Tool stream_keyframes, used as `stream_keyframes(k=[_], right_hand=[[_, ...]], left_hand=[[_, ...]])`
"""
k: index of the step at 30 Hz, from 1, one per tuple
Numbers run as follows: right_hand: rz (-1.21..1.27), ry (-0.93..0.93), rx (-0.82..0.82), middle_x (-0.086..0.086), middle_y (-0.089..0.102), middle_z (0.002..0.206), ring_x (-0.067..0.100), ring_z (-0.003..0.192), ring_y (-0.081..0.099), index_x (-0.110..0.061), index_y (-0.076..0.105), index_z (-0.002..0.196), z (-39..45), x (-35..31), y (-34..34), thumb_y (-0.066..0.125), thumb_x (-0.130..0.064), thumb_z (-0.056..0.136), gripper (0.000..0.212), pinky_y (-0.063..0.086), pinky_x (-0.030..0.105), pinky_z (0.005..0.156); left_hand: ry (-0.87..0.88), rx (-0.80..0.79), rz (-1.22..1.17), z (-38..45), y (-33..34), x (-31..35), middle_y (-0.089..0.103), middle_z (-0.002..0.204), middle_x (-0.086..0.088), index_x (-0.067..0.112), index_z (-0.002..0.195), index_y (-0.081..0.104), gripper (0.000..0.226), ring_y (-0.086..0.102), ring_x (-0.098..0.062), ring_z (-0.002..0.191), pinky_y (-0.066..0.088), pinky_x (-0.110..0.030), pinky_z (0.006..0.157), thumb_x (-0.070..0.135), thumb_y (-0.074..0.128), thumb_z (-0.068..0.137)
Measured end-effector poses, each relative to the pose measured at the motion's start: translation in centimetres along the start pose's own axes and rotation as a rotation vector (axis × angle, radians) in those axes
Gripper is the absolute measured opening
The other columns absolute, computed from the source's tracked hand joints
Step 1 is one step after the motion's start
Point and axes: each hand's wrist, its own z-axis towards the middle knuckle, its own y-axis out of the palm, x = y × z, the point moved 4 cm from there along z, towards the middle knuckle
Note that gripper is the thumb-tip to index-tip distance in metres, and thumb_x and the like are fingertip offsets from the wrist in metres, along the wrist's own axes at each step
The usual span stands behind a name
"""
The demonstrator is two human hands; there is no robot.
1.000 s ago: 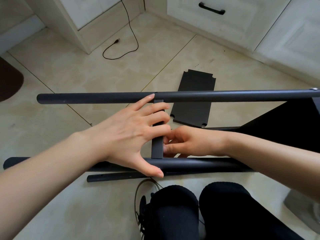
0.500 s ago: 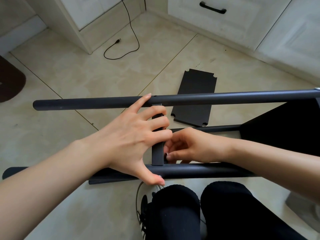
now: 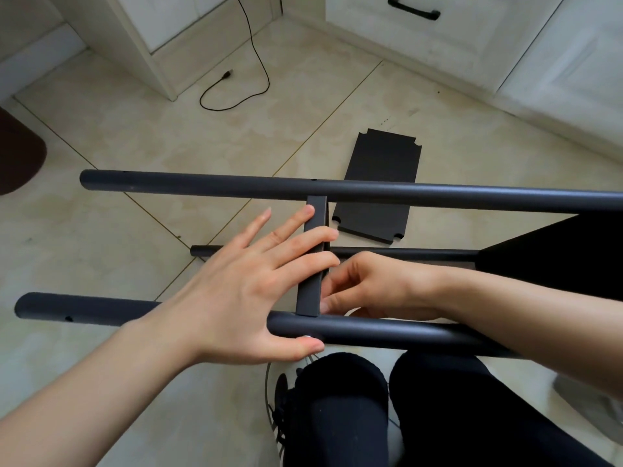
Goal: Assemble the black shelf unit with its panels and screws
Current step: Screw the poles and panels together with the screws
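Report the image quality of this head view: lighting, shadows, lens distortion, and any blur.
Head view: soft, even daylight, no glare on the tiled floor; faint sheen along the upper black pole; wide-angle lens bows the cabinet edges; left hand and right hand on the crossbar look reasonably sharp; the black panel at the right is too dark to show detail.

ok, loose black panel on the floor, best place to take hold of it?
Judging by pose: the panel lies flat on the tile, so pinch a long straight edge from the side, sliding fingers underneath. Avoid the notched corners; the near end sits behind the upper tube.
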Motion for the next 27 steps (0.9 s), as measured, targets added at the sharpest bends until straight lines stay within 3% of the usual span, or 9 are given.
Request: stream_keyframes(k=[2, 4, 10, 16, 23, 27], right_hand=[[0.097, 0.013, -0.017, 0.014, 0.064, 0.093, 0.028, 0.089, 0.055, -0.015, 0.07, 0.086, -0.03, 0.06, 0.09, 0.07, -0.009, 0.088, 0.006, 0.045, 0.038, 0.082], [0.127, 0.01, -0.032, 0.017, 0.06, 0.093, 0.028, 0.089, 0.051, -0.011, 0.067, 0.089, -0.16, -0.2, 0.13, 0.068, -0.009, 0.09, 0.002, 0.044, 0.033, 0.078], [0.152, 0.039, -0.062, 0.009, 0.06, 0.08, 0.021, 0.078, 0.053, -0.011, 0.069, 0.08, 0.0, -0.27, 0.55, 0.064, -0.007, 0.092, 0.014, 0.043, 0.034, 0.08], [0.248, 0.06, -0.1, 0.004, 0.063, 0.075, 0.012, 0.071, 0.052, -0.007, 0.068, 0.082, 0.1, -0.39, 0.42, 0.058, -0.006, 0.095, 0.016, 0.046, 0.025, 0.076], [0.323, 0.08, -0.143, 0.005, 0.065, 0.079, 0.013, 0.075, 0.055, -0.004, 0.066, 0.085, -0.16, -0.51, 0.35, 0.057, -0.007, 0.094, 0.013, 0.047, 0.026, 0.081], [0.323, 0.065, -0.13, 0.008, 0.06, 0.08, 0.012, 0.07, 0.056, -0.005, 0.062, 0.08, -0.14, -0.73, 0.67, 0.053, 0.001, 0.095, 0.019, 0.05, 0.02, 0.073]], left_hand=[[0.011, 0.007, -0.004, -0.15, -0.02, 0.19, 0.032, 0.161, 0.007, 0.026, 0.14, 0.053, 0.077, 0.011, -0.017, 0.155, 0.021, -0.056, 0.122, 0.072, 0.06, 0.078], [0.012, 0.019, 0.001, -0.2, -0.03, 0.27, 0.032, 0.161, 0.007, 0.025, 0.143, 0.051, 0.08, 0.011, -0.018, 0.155, 0.021, -0.055, 0.122, 0.071, 0.061, 0.078], [0.01, 0.058, 0.023, -0.21, 0.09, 0.08, 0.023, 0.165, 0.005, 0.013, 0.159, 0.024, 0.102, 0.012, -0.017, 0.155, 0.015, -0.041, 0.123, 0.073, 0.055, 0.082], [0.025, 0.052, 0.027, -0.15, 0.29, -0.23, 0.019, 0.167, 0.007, 0.015, 0.159, 0.025, 0.099, 0.011, -0.017, 0.155, 0.016, -0.043, 0.123, 0.077, 0.049, 0.085], [0.035, 0.045, 0.029, -0.11, 0.42, -0.2, 0.017, 0.167, 0.005, 0.013, 0.158, 0.027, 0.098, 0.013, -0.016, 0.155, 0.017, -0.044, 0.123, 0.076, 0.05, 0.086], [0.034, 0.051, -0.004, -0.13, 0.4, -0.16, 0.018, 0.167, 0.005, 0.012, 0.158, 0.027, 0.098, 0.013, -0.016, 0.155, 0.019, -0.038, 0.123, 0.073, 0.053, 0.086]])
